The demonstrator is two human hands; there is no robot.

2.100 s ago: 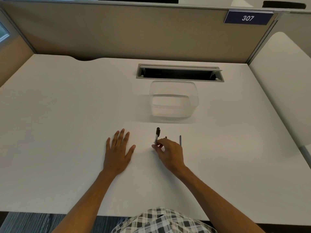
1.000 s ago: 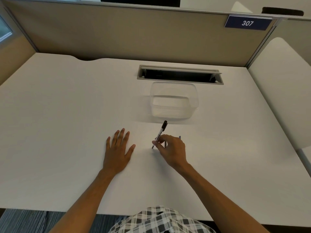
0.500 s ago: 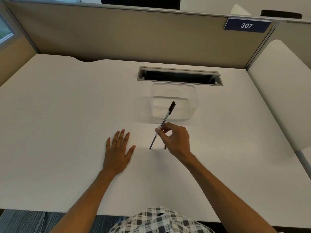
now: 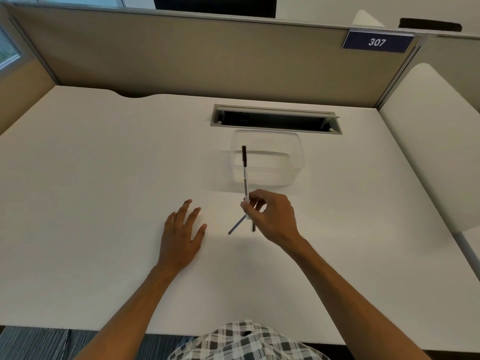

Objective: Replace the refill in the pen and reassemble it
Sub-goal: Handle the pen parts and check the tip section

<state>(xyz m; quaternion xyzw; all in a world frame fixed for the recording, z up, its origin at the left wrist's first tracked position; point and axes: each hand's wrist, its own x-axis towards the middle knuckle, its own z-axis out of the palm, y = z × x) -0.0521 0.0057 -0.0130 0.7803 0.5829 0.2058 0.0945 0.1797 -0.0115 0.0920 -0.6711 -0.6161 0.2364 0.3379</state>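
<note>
Right hand [image 4: 272, 216] raised above the white desk [image 4: 91, 190], thumb and fingertips pinched together on the lower part of a pen [image 4: 245, 175]. Pen is white-barrelled with a dark cap end, held nearly upright, cap end toward the far side, seen in front of a clear plastic box [image 4: 270, 162]. Box sits on the desk just near of a long cable slot [image 4: 275, 120].

Under the right hand, two thin dark sticks on the desk: one refill [image 4: 237, 224] lies slanted, near end pointing left; a second thin stick [image 4: 253, 227] is mostly hidden by the hand, only a short dark end shows. Cannot tell if either touches the pen or the hand.

Left hand [image 4: 181, 235] lies flat on the desk left of the sticks, palm down, fingers straight and spread, holding nothing. Well apart from the pen.

Beige partition [image 4: 181, 55] runs along the far edge of the desk, with a blue sign [image 4: 376, 42] reading 307 at its right end. Checked clothing [image 4: 244, 341] at the near edge of the picture.
</note>
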